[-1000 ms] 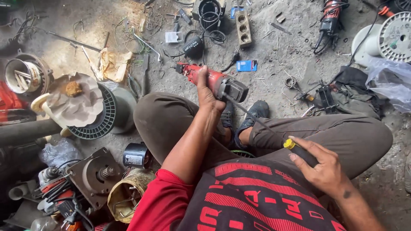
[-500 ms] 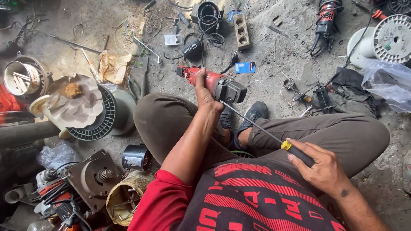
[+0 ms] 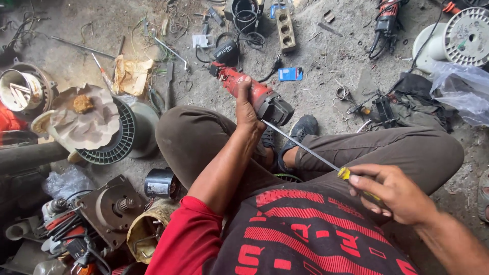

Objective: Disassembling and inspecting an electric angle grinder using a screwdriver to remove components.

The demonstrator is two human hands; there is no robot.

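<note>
Head view: left hand (image 3: 248,108) grips red power tool (image 3: 253,94); right hand (image 3: 395,193) apparently clasps screwdriver (image 3: 316,154).

Bare concrete floor (image 3: 336,61), grey, dusty and littered with wire scraps, under soft even daylight. Far from the hands, at top centre: a coil of black cable (image 3: 247,12), a grey socket strip (image 3: 285,29) and a small blue card (image 3: 290,74). Top right: a white wire spool (image 3: 461,38), a clear plastic bag (image 3: 461,89) and dark cloth (image 3: 420,104). Left: a ribbed fan cover (image 3: 114,140) bearing crumpled paper (image 3: 84,125), a metal can (image 3: 23,91), a dark pipe (image 3: 28,155). Lower left: a motor housing (image 3: 109,206), a small black cylinder (image 3: 160,183) and tangled parts.
</note>
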